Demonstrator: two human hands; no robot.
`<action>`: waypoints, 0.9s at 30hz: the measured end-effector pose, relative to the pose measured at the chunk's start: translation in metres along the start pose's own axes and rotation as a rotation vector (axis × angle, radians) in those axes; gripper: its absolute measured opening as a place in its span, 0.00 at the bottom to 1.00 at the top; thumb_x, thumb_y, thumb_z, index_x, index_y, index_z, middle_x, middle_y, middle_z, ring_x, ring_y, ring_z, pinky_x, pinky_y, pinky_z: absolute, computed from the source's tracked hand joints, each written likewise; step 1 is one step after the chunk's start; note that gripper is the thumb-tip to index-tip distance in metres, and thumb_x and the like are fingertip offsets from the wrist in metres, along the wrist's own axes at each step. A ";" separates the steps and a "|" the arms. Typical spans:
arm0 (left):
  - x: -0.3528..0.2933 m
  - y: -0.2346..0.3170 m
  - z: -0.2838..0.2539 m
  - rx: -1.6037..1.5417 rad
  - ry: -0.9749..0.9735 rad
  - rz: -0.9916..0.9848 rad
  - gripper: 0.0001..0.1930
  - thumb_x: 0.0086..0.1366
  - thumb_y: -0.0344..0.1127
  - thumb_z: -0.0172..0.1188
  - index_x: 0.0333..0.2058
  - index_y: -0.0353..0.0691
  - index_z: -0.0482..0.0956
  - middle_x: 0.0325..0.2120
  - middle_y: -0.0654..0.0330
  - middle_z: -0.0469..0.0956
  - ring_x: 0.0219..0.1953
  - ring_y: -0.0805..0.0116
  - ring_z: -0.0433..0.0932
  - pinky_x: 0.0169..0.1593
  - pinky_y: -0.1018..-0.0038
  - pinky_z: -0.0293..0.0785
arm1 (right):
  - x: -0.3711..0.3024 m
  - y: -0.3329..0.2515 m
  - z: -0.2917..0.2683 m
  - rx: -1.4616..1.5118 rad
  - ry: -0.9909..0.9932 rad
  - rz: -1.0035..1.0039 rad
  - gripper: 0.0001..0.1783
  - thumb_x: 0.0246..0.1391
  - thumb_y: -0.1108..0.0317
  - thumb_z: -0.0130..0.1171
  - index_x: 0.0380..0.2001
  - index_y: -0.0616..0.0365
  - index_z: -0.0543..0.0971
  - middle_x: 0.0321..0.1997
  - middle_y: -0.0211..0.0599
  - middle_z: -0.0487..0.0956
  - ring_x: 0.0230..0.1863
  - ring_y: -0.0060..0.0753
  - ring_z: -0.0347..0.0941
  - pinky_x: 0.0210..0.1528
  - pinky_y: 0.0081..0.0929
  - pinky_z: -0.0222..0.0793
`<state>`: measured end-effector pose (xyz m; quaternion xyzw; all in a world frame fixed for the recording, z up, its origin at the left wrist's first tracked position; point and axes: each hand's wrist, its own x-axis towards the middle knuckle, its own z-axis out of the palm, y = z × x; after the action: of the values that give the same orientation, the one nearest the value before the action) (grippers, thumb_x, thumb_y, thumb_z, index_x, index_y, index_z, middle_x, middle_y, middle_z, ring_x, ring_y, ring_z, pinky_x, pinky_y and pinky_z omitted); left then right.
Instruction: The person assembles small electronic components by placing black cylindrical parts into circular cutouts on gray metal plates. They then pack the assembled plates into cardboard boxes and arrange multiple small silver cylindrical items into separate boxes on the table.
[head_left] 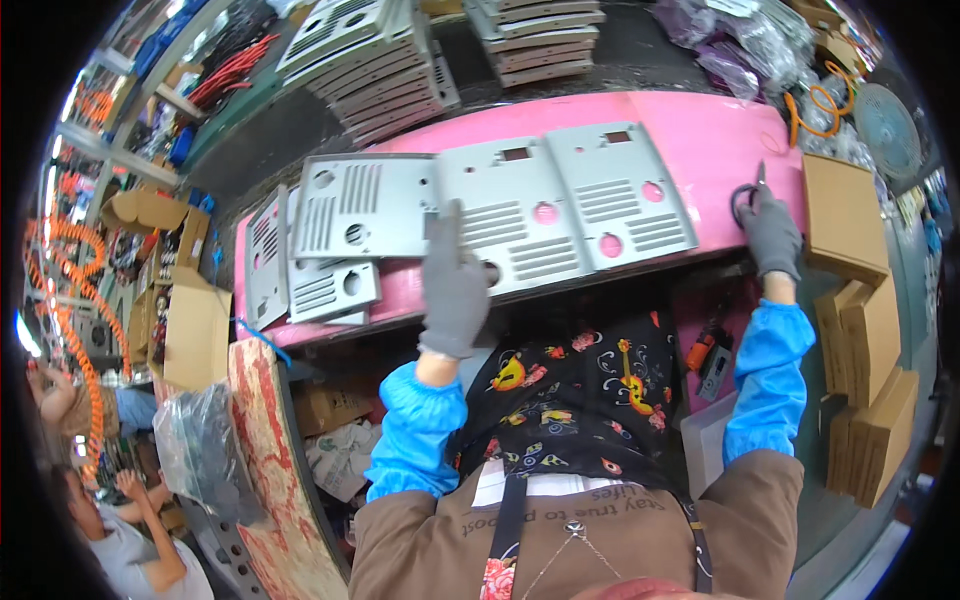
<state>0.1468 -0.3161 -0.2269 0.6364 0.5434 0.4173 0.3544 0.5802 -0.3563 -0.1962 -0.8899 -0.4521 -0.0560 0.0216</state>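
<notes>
My right hand (773,238), in a grey glove, grips a pair of dark-handled scissors (746,194) at the right of the pink-covered work surface, blades pointing away from me. My grey-gloved left hand (454,292) lies over the panels with its fingers stretched forward, beside the right edge of a slotted grey metal panel (385,208). This panel overlaps other panels (335,288) at the left. Right of my left hand, a middle panel (512,213) and a right panel (620,195) lie side by side, with slots and round holes.
Stacks of metal panels (375,75) stand at the far side. Cardboard boxes (845,218) line the right, near an orange coiled hose (825,105) and plastic bags (765,45). An open carton (195,325) is at the left; a person (140,540) sits at the lower left.
</notes>
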 end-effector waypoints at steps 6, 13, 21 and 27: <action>-0.002 0.036 -0.036 0.586 -0.027 0.341 0.21 0.63 0.31 0.60 0.56 0.44 0.76 0.51 0.53 0.77 0.50 0.52 0.77 0.54 0.60 0.72 | 0.013 0.031 0.005 0.371 -0.082 0.009 0.27 0.51 0.53 0.58 0.51 0.57 0.73 0.39 0.56 0.82 0.45 0.61 0.79 0.44 0.51 0.71; 0.023 -0.010 -0.108 1.116 0.071 0.589 0.12 0.56 0.32 0.60 0.39 0.51 0.82 0.33 0.63 0.79 0.47 0.58 0.75 0.56 0.57 0.68 | -0.089 0.103 -0.029 0.187 -0.003 0.186 0.34 0.55 0.56 0.58 0.67 0.41 0.66 0.50 0.55 0.80 0.51 0.60 0.77 0.52 0.48 0.71; 0.046 0.044 -0.053 1.127 -0.150 0.563 0.05 0.61 0.39 0.62 0.34 0.49 0.80 0.28 0.60 0.76 0.32 0.59 0.80 0.31 0.60 0.76 | -0.141 -0.067 -0.044 0.124 0.302 -0.639 0.20 0.52 0.66 0.64 0.50 0.46 0.79 0.51 0.36 0.77 0.50 0.44 0.74 0.51 0.39 0.71; 0.077 0.057 0.015 1.274 -0.210 0.150 0.08 0.62 0.31 0.59 0.37 0.40 0.86 0.39 0.51 0.83 0.38 0.51 0.85 0.34 0.60 0.81 | -0.145 -0.144 -0.004 0.242 0.259 -0.857 0.12 0.47 0.62 0.66 0.36 0.48 0.78 0.36 0.32 0.73 0.40 0.41 0.73 0.42 0.40 0.68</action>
<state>0.1879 -0.2491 -0.1704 0.7955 0.6011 -0.0277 -0.0712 0.3789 -0.3881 -0.2113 -0.5994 -0.7761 -0.1175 0.1566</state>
